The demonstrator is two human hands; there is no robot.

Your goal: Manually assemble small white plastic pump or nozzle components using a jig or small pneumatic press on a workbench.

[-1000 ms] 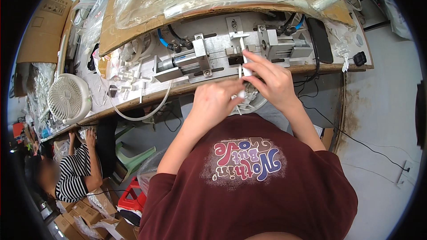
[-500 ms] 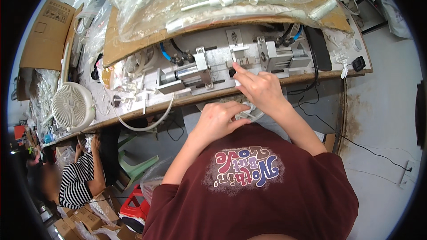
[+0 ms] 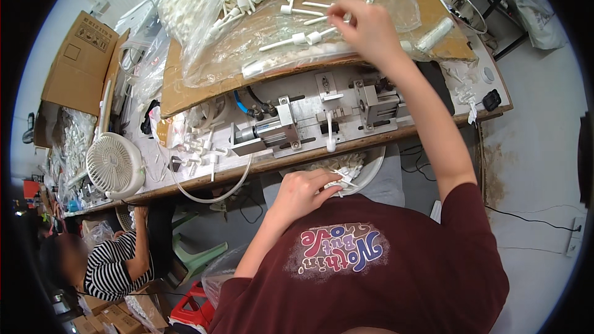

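My right hand (image 3: 366,29) reaches over the far cardboard, its thumb and fingertips pinched together among loose white plastic sticks with cup-shaped ends (image 3: 297,40). Whatever lies between those fingertips is too small to make out. Lower down, my left hand (image 3: 302,193) is at a bowl (image 3: 372,170) of small white parts by my lap, with thin white plastic pieces (image 3: 345,179) in its fingers. Between the hands is a metal clamping fixture (image 3: 318,125) with a cylinder at each side. One white cup-ended stick (image 3: 330,133) rests across its middle, cup toward me.
A clear plastic bag (image 3: 204,31) heaped with white sticks covers the cardboard (image 3: 179,89) above the fixture. On the left stand a white fan (image 3: 114,164) and scattered white parts (image 3: 201,151). A black box (image 3: 490,99) is at right. Another person (image 3: 117,263) sits lower left.
My right hand has left the fixture and moved up and away to the loose sticks. A stick now shows plainly in the fixture. My left hand stays by the bowl; the view has shifted slightly.
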